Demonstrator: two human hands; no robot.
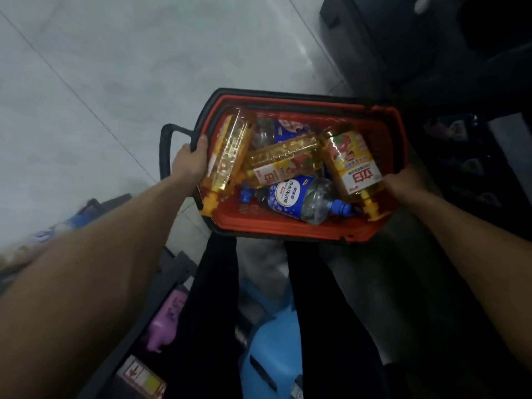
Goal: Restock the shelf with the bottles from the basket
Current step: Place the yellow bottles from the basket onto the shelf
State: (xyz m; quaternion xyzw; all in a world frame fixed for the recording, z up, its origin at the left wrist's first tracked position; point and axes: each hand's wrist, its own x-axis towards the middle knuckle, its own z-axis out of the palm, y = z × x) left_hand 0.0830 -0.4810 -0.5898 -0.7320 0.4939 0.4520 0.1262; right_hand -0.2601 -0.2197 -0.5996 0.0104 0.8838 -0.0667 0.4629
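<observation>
A red basket (288, 228) with a black rim and black handle (165, 151) hangs above the floor, held between both hands. My left hand (191, 161) grips its left rim by the handle. My right hand (403, 180) grips the right rim. Inside lie three yellow pump bottles: one (230, 151) along the left wall, one (283, 162) across the middle, one (355, 162) at the right. A clear bottle with a blue label and blue cap (299, 201) lies at the front, and another blue-labelled bottle (283, 129) is partly buried at the back.
Pale tiled floor (115, 67) spreads to the left and back. A dark shelf unit (460, 53) stands at the upper right. A shelf at lower left carries a purple bottle (167, 321) and other goods. A light blue stool (273, 355) sits below, beside my dark trouser legs.
</observation>
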